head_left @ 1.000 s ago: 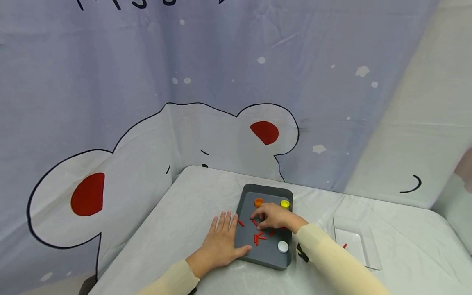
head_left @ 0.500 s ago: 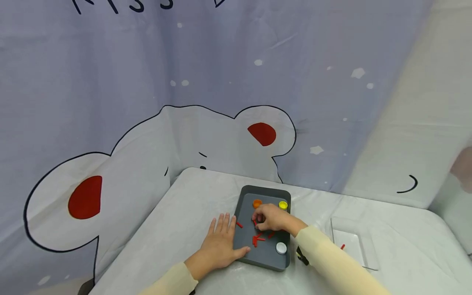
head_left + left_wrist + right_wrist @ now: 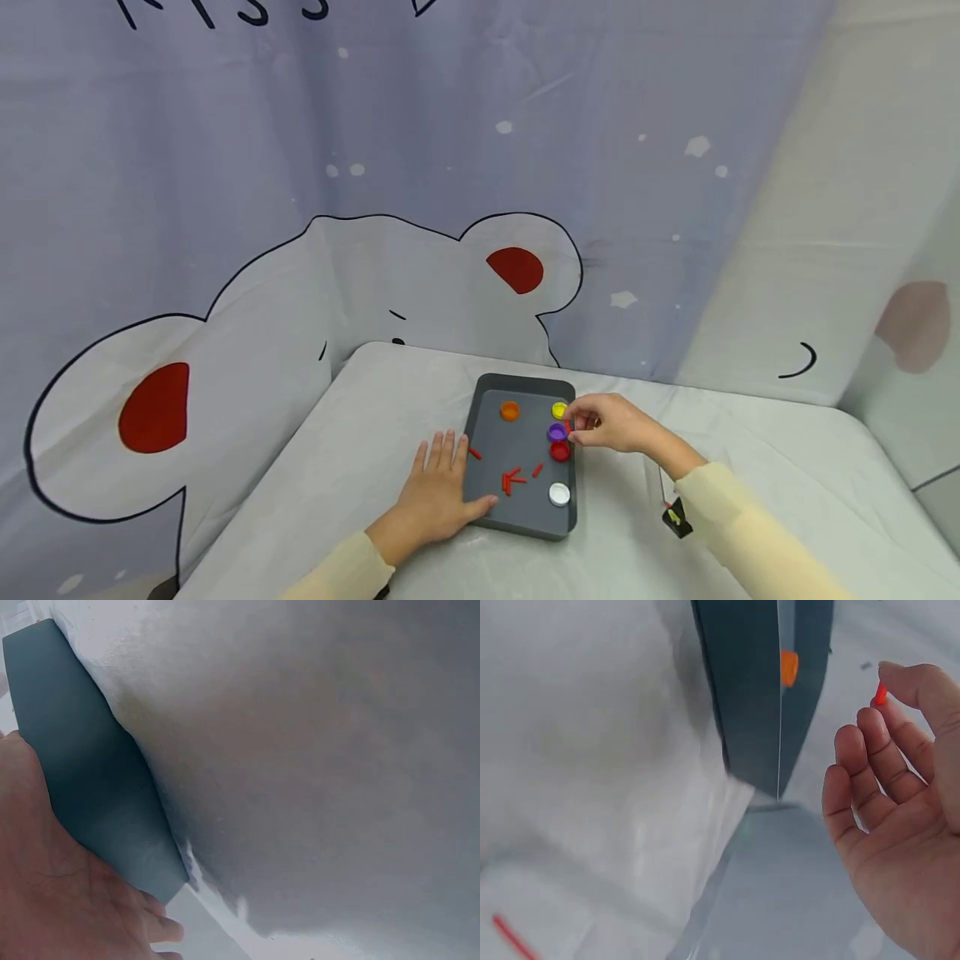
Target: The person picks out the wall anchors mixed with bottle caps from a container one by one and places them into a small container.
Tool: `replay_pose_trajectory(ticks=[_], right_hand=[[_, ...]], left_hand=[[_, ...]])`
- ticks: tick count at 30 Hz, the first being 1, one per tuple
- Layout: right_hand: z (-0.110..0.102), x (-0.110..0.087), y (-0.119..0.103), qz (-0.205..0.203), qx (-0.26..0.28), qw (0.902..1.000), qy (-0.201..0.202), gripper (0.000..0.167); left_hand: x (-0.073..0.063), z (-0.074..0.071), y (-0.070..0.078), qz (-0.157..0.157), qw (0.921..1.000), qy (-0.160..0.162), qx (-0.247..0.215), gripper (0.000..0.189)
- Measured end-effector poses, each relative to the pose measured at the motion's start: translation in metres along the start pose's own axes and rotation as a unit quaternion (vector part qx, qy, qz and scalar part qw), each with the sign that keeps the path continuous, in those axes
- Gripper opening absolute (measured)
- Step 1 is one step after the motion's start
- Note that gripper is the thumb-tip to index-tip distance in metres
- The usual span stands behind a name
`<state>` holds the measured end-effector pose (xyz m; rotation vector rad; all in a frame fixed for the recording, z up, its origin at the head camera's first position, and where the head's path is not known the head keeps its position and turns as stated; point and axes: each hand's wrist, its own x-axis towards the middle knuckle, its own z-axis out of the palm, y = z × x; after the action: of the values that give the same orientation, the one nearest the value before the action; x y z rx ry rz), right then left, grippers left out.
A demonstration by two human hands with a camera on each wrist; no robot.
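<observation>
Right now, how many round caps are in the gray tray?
5: orange cap at far left; along the right side, far to near: yellow cap, purple cap, red cap, white cap.

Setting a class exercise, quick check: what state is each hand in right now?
Left hand: open, fingers straight, touching the gray tray.
Right hand: closed, pinching a small red stick.

Beyond the right grip (image 3: 617, 423) hangs a lavender cloth backdrop (image 3: 420, 117), lightly creased, printed with a white, red-eared bear (image 3: 281, 342). Below the grip spreads a white-covered desk (image 3: 375, 408).
</observation>
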<state>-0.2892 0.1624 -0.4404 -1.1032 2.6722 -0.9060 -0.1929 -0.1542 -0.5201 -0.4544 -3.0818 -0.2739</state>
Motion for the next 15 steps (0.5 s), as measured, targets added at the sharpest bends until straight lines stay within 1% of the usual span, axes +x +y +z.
replay_pose_trajectory(ticks=[5, 11, 15], right_hand=[[-0.018, -0.026, 0.009, 0.021, -0.007, 0.9993, 0.029, 0.019], [-0.031, -0.054, 0.016, 0.053, 0.001, 0.9972, 0.052, 0.02], [-0.036, -0.071, 0.02, 0.056, 0.001, 0.9965, 0.063, 0.021]], left_hand=[[0.0, -0.003, 0.001, -0.002, 1.0, -0.003, -0.004, 0.106], [-0.001, -0.005, 0.001, -0.005, 0.9998, -0.013, -0.011, 0.105], [-0.001, -0.004, 0.002, -0.005, 0.9998, -0.012, -0.018, 0.105]])
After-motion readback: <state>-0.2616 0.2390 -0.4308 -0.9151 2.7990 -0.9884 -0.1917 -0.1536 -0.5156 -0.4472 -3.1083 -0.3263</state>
